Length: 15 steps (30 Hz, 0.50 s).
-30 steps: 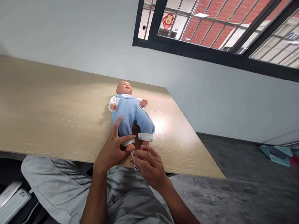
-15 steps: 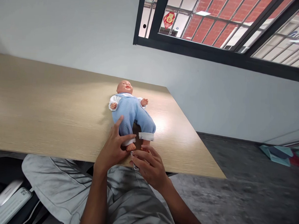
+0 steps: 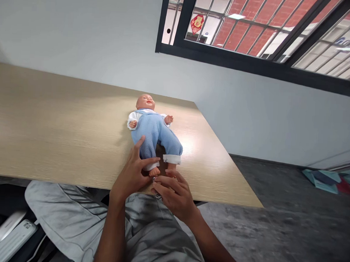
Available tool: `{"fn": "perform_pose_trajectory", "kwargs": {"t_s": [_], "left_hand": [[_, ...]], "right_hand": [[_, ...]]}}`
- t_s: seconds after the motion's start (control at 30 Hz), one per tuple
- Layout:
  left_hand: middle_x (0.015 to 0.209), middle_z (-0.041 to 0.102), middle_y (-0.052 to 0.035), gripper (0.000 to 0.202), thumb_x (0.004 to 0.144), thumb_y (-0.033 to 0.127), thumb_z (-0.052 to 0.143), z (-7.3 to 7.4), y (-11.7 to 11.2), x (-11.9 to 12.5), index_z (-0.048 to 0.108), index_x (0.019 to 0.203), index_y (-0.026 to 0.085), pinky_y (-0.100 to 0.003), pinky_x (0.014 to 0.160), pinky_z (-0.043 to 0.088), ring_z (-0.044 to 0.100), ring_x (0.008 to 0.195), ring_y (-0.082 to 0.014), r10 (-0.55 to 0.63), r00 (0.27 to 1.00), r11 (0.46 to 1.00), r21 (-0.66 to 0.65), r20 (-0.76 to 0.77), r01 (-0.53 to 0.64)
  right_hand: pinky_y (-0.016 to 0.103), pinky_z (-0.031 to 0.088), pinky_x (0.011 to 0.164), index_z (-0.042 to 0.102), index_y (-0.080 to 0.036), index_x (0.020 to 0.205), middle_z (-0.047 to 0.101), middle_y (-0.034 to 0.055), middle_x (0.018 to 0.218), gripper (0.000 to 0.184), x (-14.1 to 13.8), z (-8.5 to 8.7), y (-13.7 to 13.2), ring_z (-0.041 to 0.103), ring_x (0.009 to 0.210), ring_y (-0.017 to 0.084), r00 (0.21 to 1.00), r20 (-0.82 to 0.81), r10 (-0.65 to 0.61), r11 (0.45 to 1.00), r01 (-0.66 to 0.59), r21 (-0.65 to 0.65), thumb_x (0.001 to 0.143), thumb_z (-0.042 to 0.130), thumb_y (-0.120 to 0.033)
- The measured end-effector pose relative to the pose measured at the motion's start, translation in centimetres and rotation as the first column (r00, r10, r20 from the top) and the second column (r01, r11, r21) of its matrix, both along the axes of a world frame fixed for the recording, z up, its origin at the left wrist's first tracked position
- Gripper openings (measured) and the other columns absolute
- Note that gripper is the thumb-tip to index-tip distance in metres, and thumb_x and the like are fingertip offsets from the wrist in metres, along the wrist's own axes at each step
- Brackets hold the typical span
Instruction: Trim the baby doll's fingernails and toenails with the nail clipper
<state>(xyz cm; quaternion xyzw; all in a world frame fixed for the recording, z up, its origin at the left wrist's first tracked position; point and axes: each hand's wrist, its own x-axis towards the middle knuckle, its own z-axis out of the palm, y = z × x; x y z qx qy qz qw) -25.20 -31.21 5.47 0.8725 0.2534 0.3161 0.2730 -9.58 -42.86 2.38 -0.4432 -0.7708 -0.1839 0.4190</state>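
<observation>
A baby doll in light blue overalls and a white shirt lies on its back, head toward the wall, feet toward me. My left hand holds its leg on the left, one finger along the trouser leg and another reaching across the white cuff, beside the bare foot. In the pinched fingers of my right hand is a small silver tool, apparently a nail clipper. Its shiny tip is close to that foot; my fingers cover most of it. The doll's other foot is partly hidden behind my right hand.
The light wooden table ends at a right edge and a front edge near my lap. Behind it stands a pale wall with a barred window. A white phone-like object lies at the lower left.
The silver tool's striped end has shifted slightly in my right fingers and shows less. My left hand and the doll stay in place.
</observation>
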Motion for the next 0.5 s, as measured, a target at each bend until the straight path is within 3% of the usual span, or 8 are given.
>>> {"fn": "perform_pose_trajectory", "kwargs": {"t_s": [0.2,0.5], "left_hand": [[0.165,-0.004,0.0040,0.032,0.086,0.026,0.070,-0.15,0.17,-0.03,0.072,0.118,0.029,-0.046,0.124,0.028,0.015,0.152,-0.0334,-0.020,1.000,1.000,-0.006,0.006,0.020],[0.166,-0.003,0.0028,0.037,0.085,0.030,0.071,0.00,0.01,-0.01,0.070,0.122,0.030,-0.047,0.123,0.029,0.017,0.152,-0.0335,-0.067,0.998,0.998,-0.021,-0.007,0.067]], "right_hand": [[0.037,0.049,0.105,0.065,-0.020,0.111,0.073,0.0027,0.105,0.022,-0.05,0.47,0.09,0.069,0.098,0.012,1.000,0.023,0.007,1.000,-0.007,0.008,0.096,0.056,-0.006],[0.037,0.059,0.088,0.065,-0.016,0.104,0.072,0.0064,0.098,0.020,-0.25,0.70,0.22,0.069,0.093,0.017,0.998,-0.048,0.044,0.997,-0.041,0.063,0.090,0.060,-0.004]]}}
